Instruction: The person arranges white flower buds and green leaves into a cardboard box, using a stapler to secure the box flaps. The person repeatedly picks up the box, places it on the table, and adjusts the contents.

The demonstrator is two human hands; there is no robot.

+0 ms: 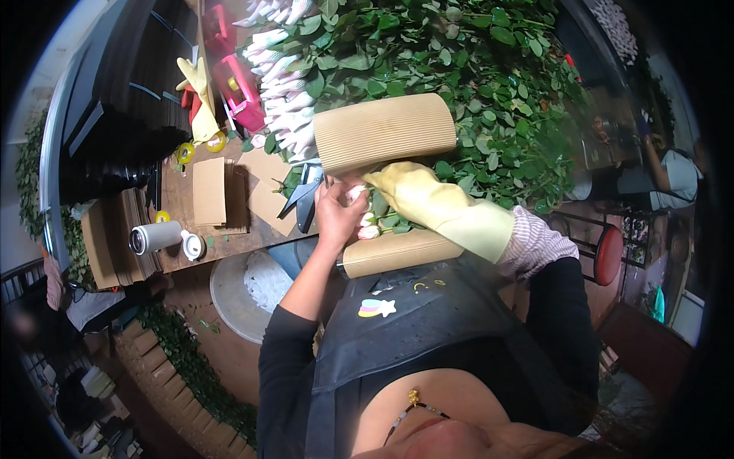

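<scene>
My left hand (338, 212) is bare, its thumb and fingers curled around a pale pink rose (354, 194). More pale roses (369, 232) lie just below, with leafy stems to their right. A yellow rubber glove covers my right hand (404, 183), which reaches over the stems; its fingertips are partly hidden, so its grip is unclear. Above both hands rises a flap of corrugated cardboard (384, 133). Another corrugated cardboard section (401, 253) lies along the front, against my dark apron (436, 321). Beside my left hand rests a blue-grey plier-type stapler (307, 192).
Leafy rose stems (459, 63) are heaped behind, with white-netted heads (289, 109) along their left side. The wooden table (241, 241) bears folded cardboard (209, 192), a flask (155, 237), pink tape dispensers (243, 94) and a spare yellow glove (200, 103). A round tub (229, 292) stands below.
</scene>
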